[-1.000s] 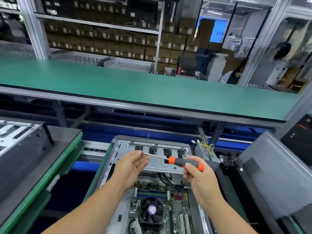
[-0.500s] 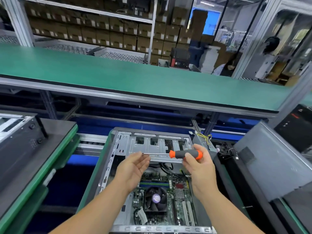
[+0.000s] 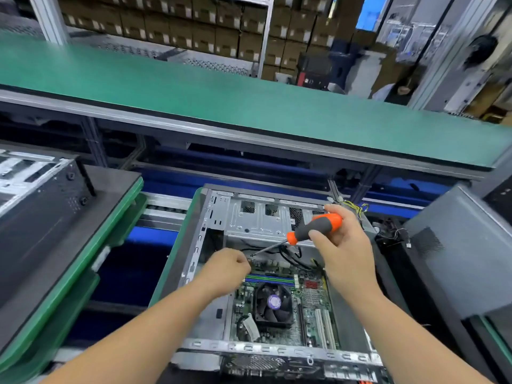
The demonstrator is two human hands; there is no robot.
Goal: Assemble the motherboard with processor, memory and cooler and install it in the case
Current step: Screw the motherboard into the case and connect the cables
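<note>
An open metal case [image 3: 246, 220] lies on its side in front of me. Inside it sits the green motherboard [image 3: 310, 295] with blue and green memory sticks [image 3: 271, 279] and a black cooler fan [image 3: 273, 303]. My right hand [image 3: 342, 250] grips an orange and grey screwdriver [image 3: 318, 225], whose tip points down-left toward the board's top left corner. My left hand [image 3: 225, 268] has its fingers curled together just beside the tip; a small thing in them cannot be made out.
A green conveyor belt [image 3: 249, 106] runs across behind the case. Another case [image 3: 36, 195] rests on a green-edged pallet at left. A grey side panel [image 3: 457, 250] leans at right. Loose cables [image 3: 356, 209] hang at the case's far right corner.
The screwdriver has tilted from level to tip-down, and both hands have dropped into the case. My left hand has gone from open under the shaft to curled near the tip.
</note>
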